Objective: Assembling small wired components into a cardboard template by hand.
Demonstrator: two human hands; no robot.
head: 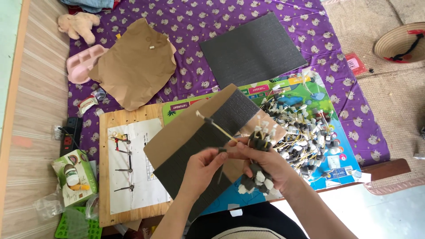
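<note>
We see the right hand (pixel 265 161) clamped on a bundle of yellow wires with grey foam ends (pixel 259 177), the left hand (pixel 201 166) pinching one thin yellow wire (pixel 217 127), above the brown cardboard sheet (pixel 186 137) near the wooden board's (pixel 110 119) right edge.

Floor scene in daylight, spread with cloth and mats.
A purple patterned cloth (pixel 186 26) covers most of the floor, a woven straw mat (pixel 398 93) along its right edge. Striped flooring (pixel 37 88) runs down the left beside a pale wall (pixel 6 44). Bright light falls on bare tile (pixel 376 217) at bottom right.
</note>
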